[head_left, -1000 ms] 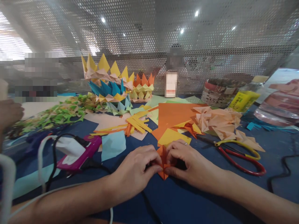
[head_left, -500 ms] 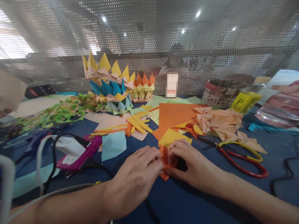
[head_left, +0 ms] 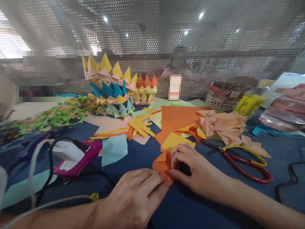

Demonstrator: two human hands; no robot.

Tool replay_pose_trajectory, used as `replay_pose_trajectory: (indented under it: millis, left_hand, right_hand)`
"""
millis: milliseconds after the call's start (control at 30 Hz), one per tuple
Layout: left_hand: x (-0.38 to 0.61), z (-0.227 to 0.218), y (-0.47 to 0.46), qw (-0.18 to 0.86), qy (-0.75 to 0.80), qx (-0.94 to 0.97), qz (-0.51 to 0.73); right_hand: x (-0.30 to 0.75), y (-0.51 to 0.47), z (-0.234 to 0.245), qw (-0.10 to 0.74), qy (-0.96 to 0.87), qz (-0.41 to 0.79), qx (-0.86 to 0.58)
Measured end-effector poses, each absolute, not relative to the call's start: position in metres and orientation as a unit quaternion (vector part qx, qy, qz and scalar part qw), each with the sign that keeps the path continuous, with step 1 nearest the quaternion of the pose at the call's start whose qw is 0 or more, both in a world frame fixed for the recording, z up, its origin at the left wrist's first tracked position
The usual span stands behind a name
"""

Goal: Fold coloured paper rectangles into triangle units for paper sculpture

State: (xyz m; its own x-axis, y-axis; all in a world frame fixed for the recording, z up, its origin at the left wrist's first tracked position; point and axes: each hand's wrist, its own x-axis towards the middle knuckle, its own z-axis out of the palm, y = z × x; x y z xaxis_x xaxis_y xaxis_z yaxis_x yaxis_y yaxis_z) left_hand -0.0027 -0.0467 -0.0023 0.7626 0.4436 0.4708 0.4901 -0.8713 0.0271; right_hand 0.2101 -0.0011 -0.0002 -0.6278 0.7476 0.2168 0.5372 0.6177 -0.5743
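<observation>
A small folded orange paper piece [head_left: 162, 165] lies on the dark blue table [head_left: 202, 213] in front of me. My right hand [head_left: 194, 171] pinches its right side, thumb and fingers closed on the fold. My left hand [head_left: 135, 197] lies low at the bottom middle, fingers stretched forward with the tips pressing on the paper's lower edge. A yellow paper square [head_left: 175, 140] and a large orange sheet [head_left: 178, 119] lie just beyond.
Red-and-yellow scissors [head_left: 247, 163] lie to the right. A magenta glue gun [head_left: 78, 157] with cables sits on the left. Stacked paper crowns [head_left: 109, 84], green cuttings [head_left: 59, 116], peach folded pieces [head_left: 224, 125], a woven basket [head_left: 226, 93] and a perforated metal screen [head_left: 152, 38] stand behind.
My left hand has drawn back toward me and flattened, its fingertips sliding along the orange piece. The paper now lies wider and flatter. The right hand has kept its pinch.
</observation>
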Motion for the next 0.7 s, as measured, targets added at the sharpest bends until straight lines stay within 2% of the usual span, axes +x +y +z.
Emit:
replay_pose_trajectory:
  millis: [300, 700]
  left_hand:
    - [-0.003, -0.002, -0.046, 0.048, -0.236, -0.943, -0.23]
    - [-0.004, 0.016, -0.055, 0.035, -0.263, -0.952, -0.154]
  right_hand:
    - [0.207, -0.003, -0.003, 0.226, -0.868, 0.225, -0.38]
    - [0.208, -0.002, 0.002, 0.205, -0.869, 0.215, -0.396]
